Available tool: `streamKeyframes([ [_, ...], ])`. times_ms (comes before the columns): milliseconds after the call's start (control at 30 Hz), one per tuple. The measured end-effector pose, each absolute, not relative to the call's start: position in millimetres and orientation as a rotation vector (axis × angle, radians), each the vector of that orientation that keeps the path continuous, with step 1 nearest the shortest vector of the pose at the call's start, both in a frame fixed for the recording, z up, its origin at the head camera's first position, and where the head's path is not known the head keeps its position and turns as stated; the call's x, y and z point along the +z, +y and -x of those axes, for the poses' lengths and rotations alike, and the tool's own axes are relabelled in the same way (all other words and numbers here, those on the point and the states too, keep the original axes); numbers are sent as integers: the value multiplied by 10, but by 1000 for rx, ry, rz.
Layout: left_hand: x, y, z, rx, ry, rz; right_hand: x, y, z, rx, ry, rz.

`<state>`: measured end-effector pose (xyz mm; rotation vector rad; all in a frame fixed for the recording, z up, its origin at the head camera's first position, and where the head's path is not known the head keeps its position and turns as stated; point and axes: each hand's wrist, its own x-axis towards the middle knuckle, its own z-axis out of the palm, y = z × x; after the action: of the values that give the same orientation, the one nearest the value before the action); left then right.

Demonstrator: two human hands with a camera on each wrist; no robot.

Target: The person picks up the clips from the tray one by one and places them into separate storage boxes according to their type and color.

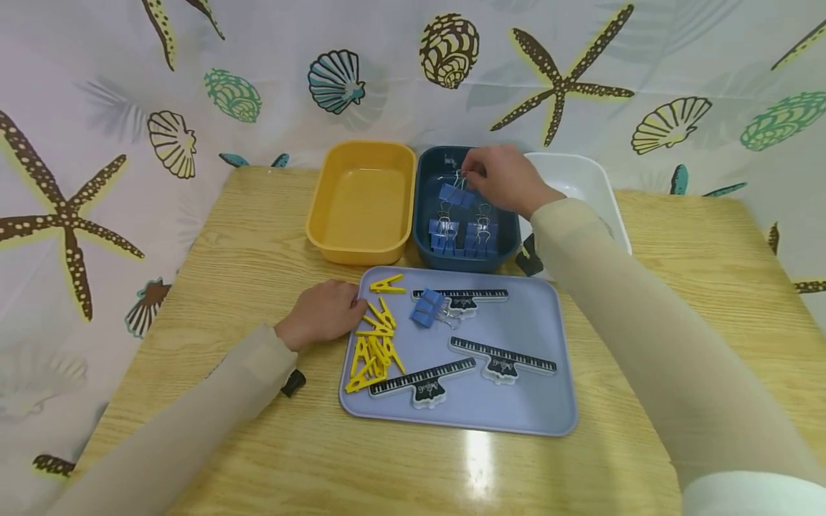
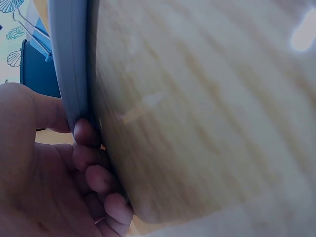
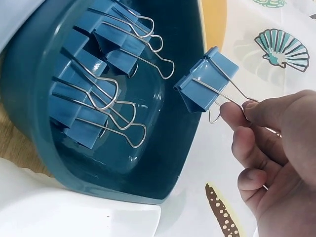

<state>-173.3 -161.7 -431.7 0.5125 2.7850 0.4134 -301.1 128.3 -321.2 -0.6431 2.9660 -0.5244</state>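
Note:
My right hand [image 1: 506, 179] pinches the wire handles of a blue binder clip [image 3: 210, 81] over the far part of the dark blue bin [image 1: 422, 215]. Several more blue binder clips [image 3: 81, 94] lie inside that bin, handles up. At the left edge of the lilac tray [image 1: 516, 412], my left hand [image 1: 327, 313] grips the rim, thumb on one side and fingertips [image 2: 100, 178] on the other. The tray bears several yellow clothespins [image 1: 374, 358], blue binder clip material [image 1: 424, 309] with wire handles, and three piano-keyboard clips [image 1: 503, 355].
A yellow bin [image 1: 361, 208] stands left of the dark blue one. On its right is a white bin [image 1: 596, 172], partly hidden by the right arm. Behind the bins hangs a shell-and-starfish cloth [image 1: 387, 43]. Everything stands on a wooden table [image 1: 258, 229].

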Motion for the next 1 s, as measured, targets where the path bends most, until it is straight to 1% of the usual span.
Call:
streamKeyframes([
  [1000, -4344, -1623, 1735, 397, 2793, -512, -3283, 1215, 3134, -500, 2950, 607],
])
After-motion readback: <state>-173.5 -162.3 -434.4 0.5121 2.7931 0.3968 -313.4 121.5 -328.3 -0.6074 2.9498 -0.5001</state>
